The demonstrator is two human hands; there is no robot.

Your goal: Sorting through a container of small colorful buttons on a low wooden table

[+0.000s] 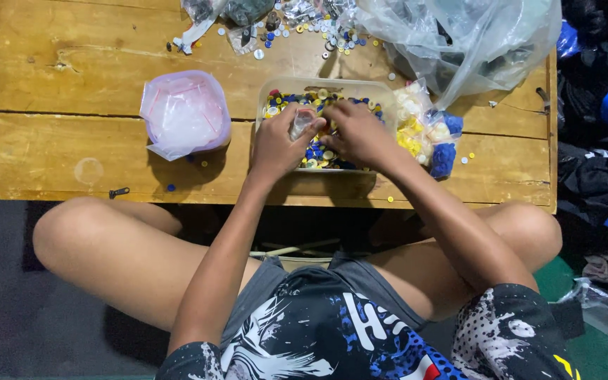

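The left hand (pixel 278 144) was curled narrow around a small clear plastic bag (pixel 301 124), thumb and fingers pinching it at the near rim of a clear rectangular tray (pixel 326 85) — the bag's long axis ran roughly away from the person, its open end tilted toward the tray's middle. The right hand (pixel 360 134) lay palm down over the buttons (pixel 316 151), a mix of blue, yellow and white that filled the tray; its fingers were bent and close together, tips pressed into the heap just beside the bag, though whether they pinched a button could not be told. Both forearms reached forward from the crossed knees and converged over the tray, wrists low. The tray sat near the front edge of a worn wooden table (pixel 51 141), its long side across the view. To its left lay a pinkish plastic bag (pixel 186 112); touching its right side, packets of sorted yellow, white and blue buttons (pixel 427 134). Farther back — loose scattered buttons (pixel 304 32) and a large crumpled clear bag (pixel 466 39).
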